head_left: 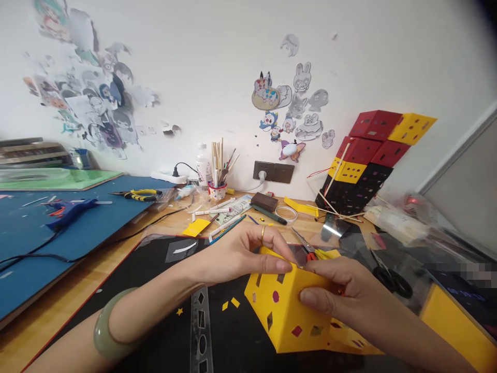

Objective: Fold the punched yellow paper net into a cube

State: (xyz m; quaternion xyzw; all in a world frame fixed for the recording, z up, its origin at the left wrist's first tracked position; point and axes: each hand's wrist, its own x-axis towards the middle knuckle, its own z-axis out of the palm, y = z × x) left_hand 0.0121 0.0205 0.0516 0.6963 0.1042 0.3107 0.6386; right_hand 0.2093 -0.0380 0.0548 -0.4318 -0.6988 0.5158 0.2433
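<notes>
A folded yellow card box (285, 311) with cut-out diamonds, ovals and rectangles stands over a black mat (155, 264). My left hand (248, 251) pinches its top edge from the left, a ring on one finger. On the right, my right hand (341, 290) grips the upper part of the right face, thumb on the outside. The two hands nearly meet at the top corner. A yellow flap with more cut-outs extends at the lower right, partly under my right hand. Left of the box lie a clear stencil ruler (201, 331) and small yellow scraps (230, 303).
Red-handled scissors (306, 246) lie behind the box, black scissors (392, 280) to the right. Stacked red, yellow and black boxes (361, 160) stand at the back right. A blue board (77, 243) at left holds a glue gun (72, 212) and pliers (137, 195).
</notes>
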